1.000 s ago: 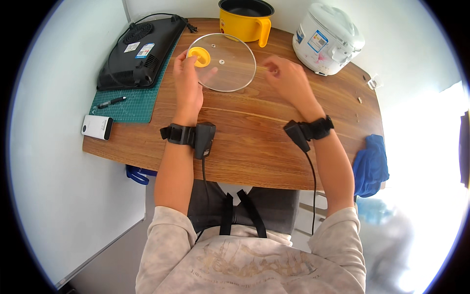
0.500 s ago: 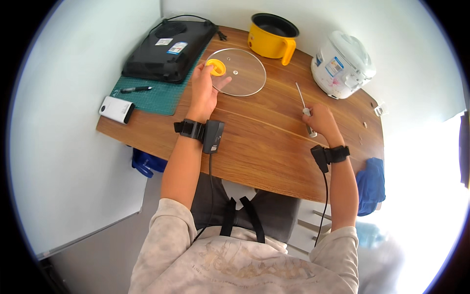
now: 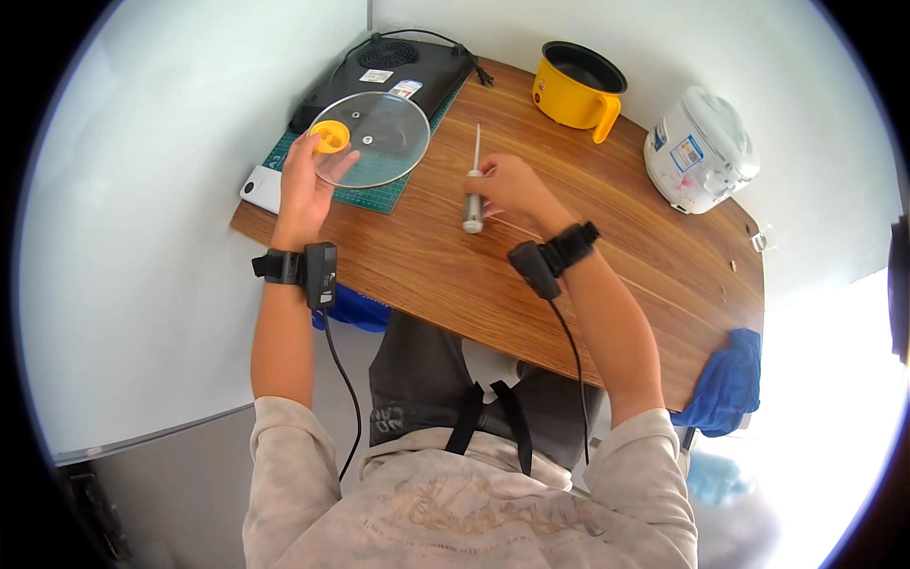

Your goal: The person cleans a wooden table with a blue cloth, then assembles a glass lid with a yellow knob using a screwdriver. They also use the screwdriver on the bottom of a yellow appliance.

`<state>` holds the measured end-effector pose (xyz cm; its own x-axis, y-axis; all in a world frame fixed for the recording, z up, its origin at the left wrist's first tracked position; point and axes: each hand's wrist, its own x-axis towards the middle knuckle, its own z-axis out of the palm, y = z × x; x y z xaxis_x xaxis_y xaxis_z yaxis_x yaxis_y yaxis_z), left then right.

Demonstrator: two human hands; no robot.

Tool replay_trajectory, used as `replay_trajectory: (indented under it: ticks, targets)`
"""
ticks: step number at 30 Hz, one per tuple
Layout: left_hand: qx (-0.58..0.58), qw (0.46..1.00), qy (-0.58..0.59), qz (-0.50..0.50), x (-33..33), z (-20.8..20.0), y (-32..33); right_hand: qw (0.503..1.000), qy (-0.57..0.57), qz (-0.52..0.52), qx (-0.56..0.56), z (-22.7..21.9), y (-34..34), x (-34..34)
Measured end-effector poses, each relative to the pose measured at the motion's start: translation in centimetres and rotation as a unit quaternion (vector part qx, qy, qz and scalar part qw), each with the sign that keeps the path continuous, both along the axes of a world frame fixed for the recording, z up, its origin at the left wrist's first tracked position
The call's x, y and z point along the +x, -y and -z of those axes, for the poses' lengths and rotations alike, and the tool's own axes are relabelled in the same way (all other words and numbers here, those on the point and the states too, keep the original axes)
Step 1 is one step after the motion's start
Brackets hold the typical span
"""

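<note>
A round glass lid (image 3: 393, 156) with a metal rim is in my left hand (image 3: 305, 185), lifted over the left side of the table. The fingers reach beneath the glass, and the thumb presses a yellow lid knob (image 3: 330, 137) at the lid's left edge, off its centre. A small metal fitting shows in the middle of the glass. My right hand (image 3: 517, 185) grips a screwdriver (image 3: 473, 204) by its grey handle, its thin shaft pointing away from me. The screwdriver is right of the lid, apart from it.
Behind the lid, a black flat appliance (image 3: 436, 62) with a vent and cord lies on a green cutting mat (image 3: 384, 197). A white phone-like device (image 3: 261, 188) is beside it. A yellow pot (image 3: 566, 102) and white rice cooker (image 3: 697, 156) stand farther right. Blue cloth (image 3: 730, 384) hangs at the right edge.
My left hand has carried the lid and knob leftward, over the mat and the black appliance. My right hand has brought the screwdriver left, closer to the lid. The view has shifted.
</note>
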<state>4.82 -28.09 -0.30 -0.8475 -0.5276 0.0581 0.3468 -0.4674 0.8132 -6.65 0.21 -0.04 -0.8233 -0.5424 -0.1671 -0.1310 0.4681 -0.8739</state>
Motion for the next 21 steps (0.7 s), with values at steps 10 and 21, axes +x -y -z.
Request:
replay_trajectory:
  ticks: [10,21]
  targets:
    - [-0.005,0.999,0.03,-0.028,3.2,0.8,3.2,0.995,0.062,0.034,-0.068,3.0,9.7,0.7]
    - [-0.015,0.997,0.071,-0.04,2.8,1.6,3.8,1.0,-0.008,0.004,0.022,1.9,10.0,1.1]
